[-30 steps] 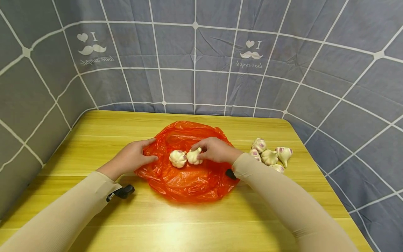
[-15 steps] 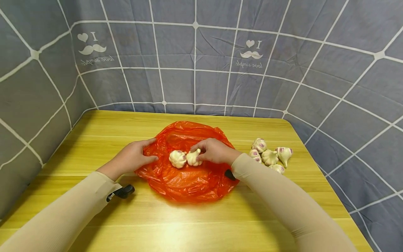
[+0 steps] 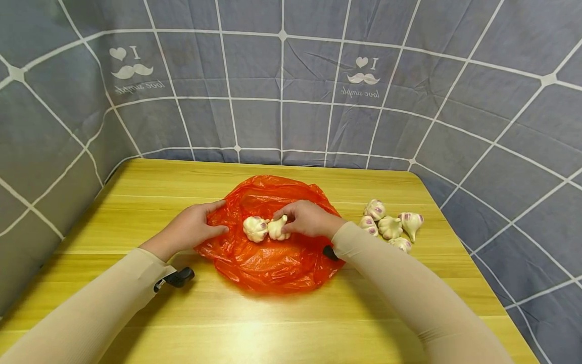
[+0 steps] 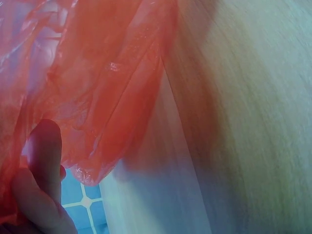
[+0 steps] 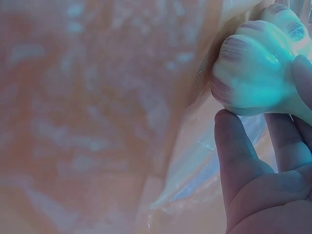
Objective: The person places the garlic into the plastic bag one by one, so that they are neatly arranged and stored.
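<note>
A red plastic bag (image 3: 273, 265) lies spread on the wooden table in the head view, its mouth open. My left hand (image 3: 193, 227) holds the bag's left edge between thumb and fingers; in the left wrist view some fingers (image 4: 46, 161) show against the thin film. Over the bag, my right hand (image 3: 313, 218) grips a white garlic bulb (image 3: 278, 228) by its side, stem pointing up. Another garlic bulb (image 3: 255, 229) sits right beside it, touching or nearly so. The right wrist view shows the held bulb's purple-streaked base (image 5: 243, 68) close up.
To the right of the bag, several more garlic bulbs (image 3: 390, 227) lie in a cluster on the table (image 3: 227, 323). A grey curtain with white grid lines (image 3: 254, 121) surrounds the table's back and sides.
My right hand has shifted slightly left with the garlic bulb, and the bulb beside it has moved a little left too. The left hand and the bag stay nearly still.
</note>
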The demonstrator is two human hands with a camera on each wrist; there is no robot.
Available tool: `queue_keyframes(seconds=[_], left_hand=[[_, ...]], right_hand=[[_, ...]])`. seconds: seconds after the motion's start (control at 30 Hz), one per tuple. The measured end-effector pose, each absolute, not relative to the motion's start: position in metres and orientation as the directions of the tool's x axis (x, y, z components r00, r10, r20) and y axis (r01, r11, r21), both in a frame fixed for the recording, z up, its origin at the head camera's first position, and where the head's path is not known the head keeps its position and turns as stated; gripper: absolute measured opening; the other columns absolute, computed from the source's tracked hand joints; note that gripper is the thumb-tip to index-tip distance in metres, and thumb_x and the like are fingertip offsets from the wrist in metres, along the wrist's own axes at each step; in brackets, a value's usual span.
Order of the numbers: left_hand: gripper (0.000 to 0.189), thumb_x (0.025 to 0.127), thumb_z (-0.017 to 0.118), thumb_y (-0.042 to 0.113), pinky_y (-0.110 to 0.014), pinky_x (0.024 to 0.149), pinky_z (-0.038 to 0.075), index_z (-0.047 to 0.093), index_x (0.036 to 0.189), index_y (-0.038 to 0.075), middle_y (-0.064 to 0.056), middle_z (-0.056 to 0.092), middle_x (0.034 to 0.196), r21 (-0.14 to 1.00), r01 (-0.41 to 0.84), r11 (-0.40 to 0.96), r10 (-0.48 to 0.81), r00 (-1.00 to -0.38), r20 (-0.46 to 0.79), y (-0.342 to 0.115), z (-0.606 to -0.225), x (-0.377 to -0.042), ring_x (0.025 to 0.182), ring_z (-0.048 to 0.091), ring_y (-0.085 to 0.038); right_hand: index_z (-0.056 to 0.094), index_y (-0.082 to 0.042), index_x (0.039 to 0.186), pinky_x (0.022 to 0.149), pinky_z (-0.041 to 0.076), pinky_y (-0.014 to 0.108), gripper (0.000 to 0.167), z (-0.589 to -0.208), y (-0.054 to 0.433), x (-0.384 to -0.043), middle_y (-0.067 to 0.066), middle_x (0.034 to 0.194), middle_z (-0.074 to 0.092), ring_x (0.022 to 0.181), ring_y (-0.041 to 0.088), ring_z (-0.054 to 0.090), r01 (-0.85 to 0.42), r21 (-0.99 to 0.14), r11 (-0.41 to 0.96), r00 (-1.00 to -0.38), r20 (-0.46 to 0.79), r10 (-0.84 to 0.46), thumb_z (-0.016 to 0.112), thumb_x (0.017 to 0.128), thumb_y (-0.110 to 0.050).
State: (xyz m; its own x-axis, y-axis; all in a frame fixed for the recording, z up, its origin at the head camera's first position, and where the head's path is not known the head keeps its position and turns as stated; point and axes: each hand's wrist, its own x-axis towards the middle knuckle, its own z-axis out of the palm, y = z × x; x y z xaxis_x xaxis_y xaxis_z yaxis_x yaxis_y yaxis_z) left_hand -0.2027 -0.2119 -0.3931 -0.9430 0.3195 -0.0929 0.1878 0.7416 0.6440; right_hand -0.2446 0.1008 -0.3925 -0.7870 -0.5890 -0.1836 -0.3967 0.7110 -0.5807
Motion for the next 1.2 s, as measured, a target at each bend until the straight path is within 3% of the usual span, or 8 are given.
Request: queue_keyframes(seconds=[0.23, 0.57, 0.87, 1.2], left_hand=[[0.078, 0.095, 0.077, 0.024, -0.031, 0.060, 0.058, 0.041, 0.160, -0.001, -0.032, 0.063, 0.138, 0.659, 0.182, 0.730, 0.323, -0.941, -0.098, -0.211, -0.394, -0.203, 0.059, 0.062, -0.014], [0.079, 0.095, 0.077, 0.024, -0.031, 0.059, 0.058, 0.040, 0.160, 0.000, -0.032, 0.064, 0.137, 0.663, 0.174, 0.728, 0.321, -0.941, -0.107, -0.211, -0.393, -0.203, 0.057, 0.061, -0.015], [0.079, 0.094, 0.077, 0.024, -0.031, 0.061, 0.057, 0.041, 0.160, 0.000, -0.031, 0.063, 0.139, 0.651, 0.189, 0.735, 0.325, -0.941, -0.094, -0.211, -0.394, -0.204, 0.061, 0.062, -0.015], [0.079, 0.094, 0.077, 0.025, -0.031, 0.061, 0.057, 0.041, 0.159, -0.001, -0.032, 0.062, 0.140, 0.645, 0.192, 0.739, 0.325, -0.941, -0.092, -0.211, -0.393, -0.204, 0.061, 0.062, -0.015]], right_hand=[[0.076, -0.016, 0.130, 0.086, 0.055, 0.022, 0.037, -0.393, 0.098, -0.245, -0.003, 0.115, 0.077, 0.094, 0.012, 0.062, -0.385, -0.581, 0.717, -0.790, -0.194, -0.581, 0.080, 0.094, -0.016], [0.075, -0.018, 0.130, 0.077, 0.053, 0.021, 0.039, -0.395, 0.098, -0.245, -0.004, 0.102, 0.076, 0.087, 0.014, 0.059, -0.365, -0.601, 0.711, -0.799, -0.190, -0.570, 0.082, 0.092, -0.018], [0.074, -0.018, 0.133, 0.089, 0.053, 0.026, 0.040, -0.393, 0.101, -0.245, -0.006, 0.117, 0.076, 0.098, 0.016, 0.060, -0.381, -0.584, 0.717, -0.805, -0.171, -0.568, 0.081, 0.093, -0.018], [0.071, -0.016, 0.137, 0.082, 0.051, 0.028, 0.045, -0.387, 0.110, -0.246, -0.006, 0.121, 0.076, 0.094, 0.016, 0.059, -0.378, -0.605, 0.701, -0.807, -0.156, -0.569, 0.081, 0.094, -0.022]])
